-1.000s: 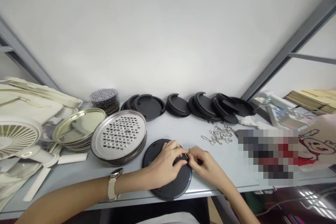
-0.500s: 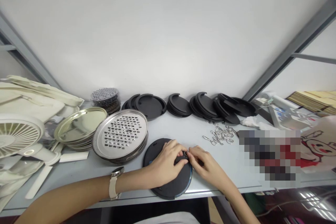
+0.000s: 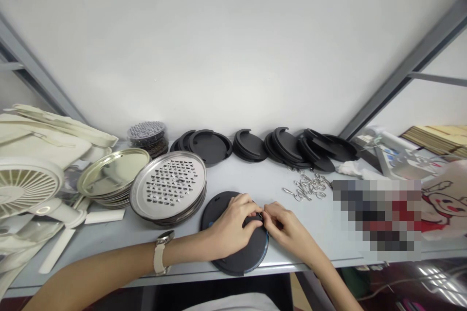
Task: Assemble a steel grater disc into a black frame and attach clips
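Note:
A round black disc [image 3: 241, 255] lies flat near the table's front edge. My left hand [image 3: 233, 228] rests across it, with thumb and fingers pinched together by its right rim; what lies between the fingertips is mostly hidden. My right hand [image 3: 282, 226] meets the left fingertips there, closed in a pinch on a small shiny metal piece [image 3: 260, 214]. That piece resembles the small metal clasps with rings [image 3: 309, 187] heaped behind my right hand, but it is largely covered by fingers.
Left of the disc stand a stack of perforated metal discs [image 3: 170, 185] and a stack of plain metal lids [image 3: 115, 172]. Black round holders [image 3: 211, 148] line the wall. A white fan [image 3: 27, 187] is at far left, a printed bag [image 3: 443, 204] at right.
Both hands stay together at the disc's right rim, with only slight finger movement. The whole view has shifted a little; the metal piece shows less clearly now.

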### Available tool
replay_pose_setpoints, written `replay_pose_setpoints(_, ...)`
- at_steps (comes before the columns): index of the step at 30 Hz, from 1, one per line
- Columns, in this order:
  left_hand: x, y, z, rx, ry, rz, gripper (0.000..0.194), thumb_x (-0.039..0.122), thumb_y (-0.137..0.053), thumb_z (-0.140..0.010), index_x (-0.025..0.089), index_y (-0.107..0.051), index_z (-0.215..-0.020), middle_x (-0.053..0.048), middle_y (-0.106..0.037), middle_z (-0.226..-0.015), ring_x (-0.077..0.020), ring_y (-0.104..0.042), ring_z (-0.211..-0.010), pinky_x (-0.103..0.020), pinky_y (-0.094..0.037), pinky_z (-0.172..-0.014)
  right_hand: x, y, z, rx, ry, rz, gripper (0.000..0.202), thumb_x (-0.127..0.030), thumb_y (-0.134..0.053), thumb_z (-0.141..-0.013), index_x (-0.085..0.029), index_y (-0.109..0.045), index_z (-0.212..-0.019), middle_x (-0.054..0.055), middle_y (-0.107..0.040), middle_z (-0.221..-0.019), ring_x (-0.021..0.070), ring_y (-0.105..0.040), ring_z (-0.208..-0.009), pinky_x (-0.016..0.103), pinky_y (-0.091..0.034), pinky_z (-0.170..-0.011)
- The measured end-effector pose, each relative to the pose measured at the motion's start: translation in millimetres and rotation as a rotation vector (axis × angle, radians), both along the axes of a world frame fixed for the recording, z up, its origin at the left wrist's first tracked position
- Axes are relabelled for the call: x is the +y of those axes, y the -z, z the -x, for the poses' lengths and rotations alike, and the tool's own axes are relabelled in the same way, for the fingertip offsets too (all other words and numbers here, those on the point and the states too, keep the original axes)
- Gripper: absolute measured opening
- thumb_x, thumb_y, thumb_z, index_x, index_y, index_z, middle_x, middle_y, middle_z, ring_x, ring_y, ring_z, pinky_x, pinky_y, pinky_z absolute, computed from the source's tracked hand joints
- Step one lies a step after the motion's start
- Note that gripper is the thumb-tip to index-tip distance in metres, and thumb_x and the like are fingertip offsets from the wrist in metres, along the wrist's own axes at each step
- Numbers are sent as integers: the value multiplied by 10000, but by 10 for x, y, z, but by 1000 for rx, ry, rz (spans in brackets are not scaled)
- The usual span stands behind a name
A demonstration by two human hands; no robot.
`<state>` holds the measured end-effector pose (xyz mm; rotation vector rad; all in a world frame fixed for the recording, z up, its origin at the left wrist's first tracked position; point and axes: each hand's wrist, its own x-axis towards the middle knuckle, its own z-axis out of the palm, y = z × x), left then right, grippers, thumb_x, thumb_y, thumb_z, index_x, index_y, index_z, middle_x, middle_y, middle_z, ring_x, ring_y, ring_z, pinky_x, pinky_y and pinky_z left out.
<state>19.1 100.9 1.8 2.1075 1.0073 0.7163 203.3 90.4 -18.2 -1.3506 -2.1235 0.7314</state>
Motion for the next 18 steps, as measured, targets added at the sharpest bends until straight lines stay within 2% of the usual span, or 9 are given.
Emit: replay_pose_setpoints(18, -6, -2, 22, 6, 55, 36, 243, 125, -503, -885, 214, -601, -1089, -33, -494, -1001, -176, -519, -990, -300, -419, -918, 6, 48, -52, -4, 1, 57, 302, -240, -379, -921, -215, -302, -630, -42, -374, -610, 140, -422, -617, 247, -303, -561)
